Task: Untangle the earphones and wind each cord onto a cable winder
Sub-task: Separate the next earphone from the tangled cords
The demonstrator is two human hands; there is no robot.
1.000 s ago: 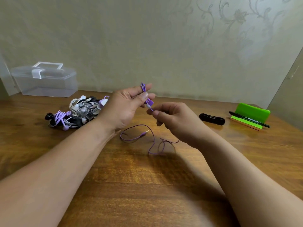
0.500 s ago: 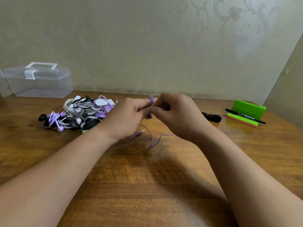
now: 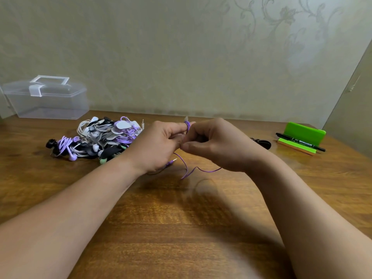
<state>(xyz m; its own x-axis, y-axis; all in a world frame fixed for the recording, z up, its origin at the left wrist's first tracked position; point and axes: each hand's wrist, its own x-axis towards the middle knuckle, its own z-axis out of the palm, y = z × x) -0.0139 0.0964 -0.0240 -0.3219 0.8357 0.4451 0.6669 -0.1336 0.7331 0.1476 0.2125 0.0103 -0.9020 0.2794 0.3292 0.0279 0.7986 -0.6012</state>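
Note:
My left hand (image 3: 159, 143) and my right hand (image 3: 217, 143) meet above the middle of the wooden table. Between them sits a cable winder wrapped in purple cord (image 3: 187, 125), held by my left fingers. My right hand pinches the purple earphone cord (image 3: 188, 170) close to the winder. The loose cord hangs down to the table and loops right, its plug (image 3: 172, 161) near my left wrist. A pile of tangled and wound earphones (image 3: 96, 137), white, purple and black, lies left of my hands.
A clear plastic box (image 3: 45, 97) with a handle stands at the back left against the wall. A black cable winder (image 3: 261, 142) lies behind my right wrist. A green stand (image 3: 302, 135) with a black marker (image 3: 300, 141) sits at the right.
My right hand has come up from below the winder to meet my left hand, drawing the cord with it. The loose cord on the table has become shorter.

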